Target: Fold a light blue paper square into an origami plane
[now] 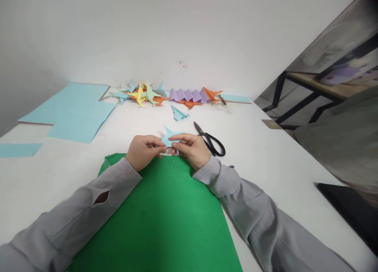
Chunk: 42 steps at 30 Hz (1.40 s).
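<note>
Between my two hands is a small light-blue folded paper piece (169, 139) with pointed tips, held up just past the far edge of a green sheet (165, 209). My left hand (144, 149) pinches its left side between thumb and fingers. The fingers of my right hand (193, 148) are closed on its right side and cover part of it. Black-handled scissors (211, 140) lie on the table just beyond my right hand. A folded blue paper piece (178, 113) rests a little farther back.
Large blue sheets (82, 116) lie at the left, with a smaller blue strip (20, 150) nearer. Along the wall are several folded paper figures (143, 95), a pleated purple paper (189, 95) and an orange figure (211, 94). A dark flat object (348, 209) sits at the right edge.
</note>
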{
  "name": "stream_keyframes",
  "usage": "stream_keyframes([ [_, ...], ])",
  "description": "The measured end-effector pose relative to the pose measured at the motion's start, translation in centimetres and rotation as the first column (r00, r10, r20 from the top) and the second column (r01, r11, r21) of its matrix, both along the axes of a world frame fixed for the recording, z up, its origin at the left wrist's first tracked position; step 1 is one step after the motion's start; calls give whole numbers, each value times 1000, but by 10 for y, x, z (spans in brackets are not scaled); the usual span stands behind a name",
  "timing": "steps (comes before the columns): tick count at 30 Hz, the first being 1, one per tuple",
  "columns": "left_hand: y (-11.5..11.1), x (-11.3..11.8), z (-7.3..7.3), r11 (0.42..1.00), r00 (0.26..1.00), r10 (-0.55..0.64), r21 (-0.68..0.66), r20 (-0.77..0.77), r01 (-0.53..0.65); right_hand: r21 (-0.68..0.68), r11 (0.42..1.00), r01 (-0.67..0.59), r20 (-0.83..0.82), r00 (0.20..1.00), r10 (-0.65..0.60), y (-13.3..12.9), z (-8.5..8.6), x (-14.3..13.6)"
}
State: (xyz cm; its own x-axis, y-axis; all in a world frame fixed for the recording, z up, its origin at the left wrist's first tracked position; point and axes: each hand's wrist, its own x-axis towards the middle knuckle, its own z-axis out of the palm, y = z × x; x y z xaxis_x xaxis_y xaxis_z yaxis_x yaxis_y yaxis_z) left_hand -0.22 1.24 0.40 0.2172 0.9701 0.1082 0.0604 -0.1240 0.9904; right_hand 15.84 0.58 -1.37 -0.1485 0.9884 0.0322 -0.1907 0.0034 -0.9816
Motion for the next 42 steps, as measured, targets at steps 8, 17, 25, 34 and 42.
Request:
stream_keyframes([
  [8, -1, 0, -2, 1000, 999, -26, -7, 24, 26, -23, 999, 30, 44, 999, -29, 1, 2, 0],
  [17, -2, 1, -1, 997, 997, -73, -35, 33, 74, 6, 999, 33, 64, 997, -34, 0, 2, -2],
  [25, -3, 2, 4, 992, 998, -62, -112, 12, 63, 39, 999, 1, 117, 993, -5, -2, 3, -3],
  [34, -1, 1, 2, 984, 995, -80, -157, 60, 89, 58, 998, -17, 120, 993, 10, -3, 4, -3],
  [42, 0, 0, 2, 980, 995, -62, -184, 79, 76, 4, 998, -70, 12, 997, 70, -3, -1, -1],
])
